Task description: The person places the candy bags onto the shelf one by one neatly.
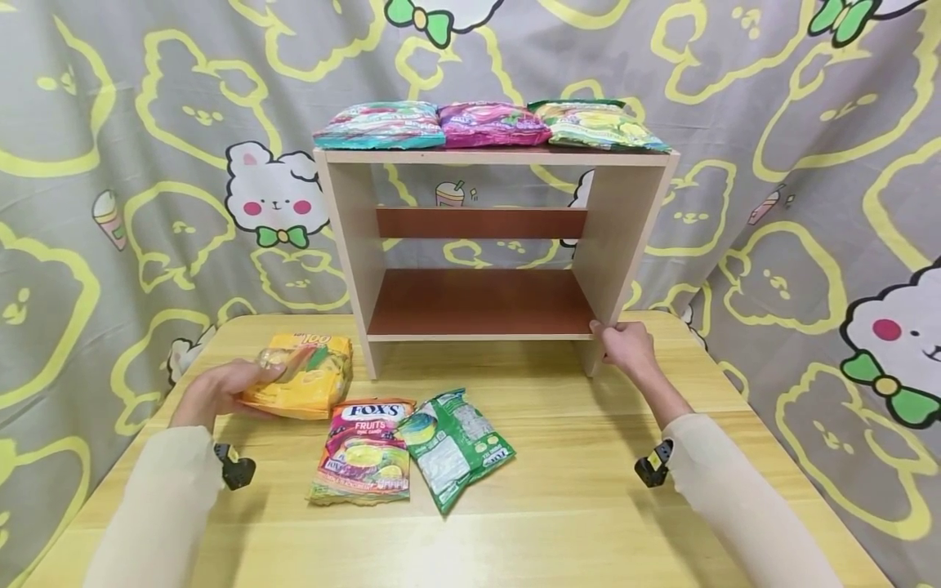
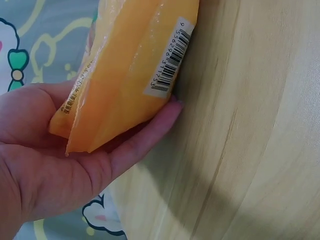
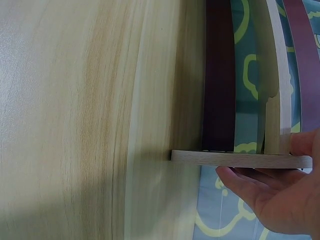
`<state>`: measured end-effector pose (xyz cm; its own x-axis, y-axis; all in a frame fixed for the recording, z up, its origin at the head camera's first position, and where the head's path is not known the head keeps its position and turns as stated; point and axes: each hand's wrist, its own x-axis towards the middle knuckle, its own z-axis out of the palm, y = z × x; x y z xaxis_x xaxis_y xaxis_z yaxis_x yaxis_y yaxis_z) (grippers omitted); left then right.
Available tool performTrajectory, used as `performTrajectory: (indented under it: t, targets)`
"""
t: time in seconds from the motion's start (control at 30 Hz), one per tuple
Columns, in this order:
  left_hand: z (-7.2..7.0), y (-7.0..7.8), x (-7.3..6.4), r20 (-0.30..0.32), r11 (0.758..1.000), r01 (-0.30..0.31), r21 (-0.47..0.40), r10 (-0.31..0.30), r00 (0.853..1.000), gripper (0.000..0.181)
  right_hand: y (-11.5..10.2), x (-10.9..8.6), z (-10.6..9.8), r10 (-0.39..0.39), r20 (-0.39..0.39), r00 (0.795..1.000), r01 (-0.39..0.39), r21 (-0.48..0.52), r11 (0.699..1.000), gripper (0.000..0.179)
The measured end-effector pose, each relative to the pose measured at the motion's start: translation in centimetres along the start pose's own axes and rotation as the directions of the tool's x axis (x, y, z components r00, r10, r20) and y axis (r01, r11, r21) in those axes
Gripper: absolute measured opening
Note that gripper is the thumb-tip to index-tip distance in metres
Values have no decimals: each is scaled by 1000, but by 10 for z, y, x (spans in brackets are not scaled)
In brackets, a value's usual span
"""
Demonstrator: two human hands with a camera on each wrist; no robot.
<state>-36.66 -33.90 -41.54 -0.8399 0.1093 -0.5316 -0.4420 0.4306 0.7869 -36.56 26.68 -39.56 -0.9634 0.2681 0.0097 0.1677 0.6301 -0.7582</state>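
Note:
My left hand grips a yellow candy bag by its left end, thumb on top and fingers beneath. In the left wrist view the bag's orange underside shows a barcode, and a fingertip reaches down by the tabletop. My right hand holds the right side panel of a small wooden shelf, its thumb near the lower board. From the right wrist view, the fingers lie along the outer face of that panel.
A red FOX'S candy bag and a green candy bag lie on the table before the shelf. On its top board sit a teal bag, a purple bag and a yellow-green bag. A patterned curtain hangs behind.

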Motion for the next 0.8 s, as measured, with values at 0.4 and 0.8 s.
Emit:
performTrajectory:
  t: [0.4, 0.8]
  targets:
    - [-1, 4, 0, -61, 993, -20, 118, 27, 998, 90, 3, 2, 2, -1, 0, 1000, 1, 1, 1000, 55]
    - [6, 28, -4, -169, 995, -29, 97, 45, 985, 94, 4, 3, 2, 5, 0, 1000, -5, 6, 1000, 55]
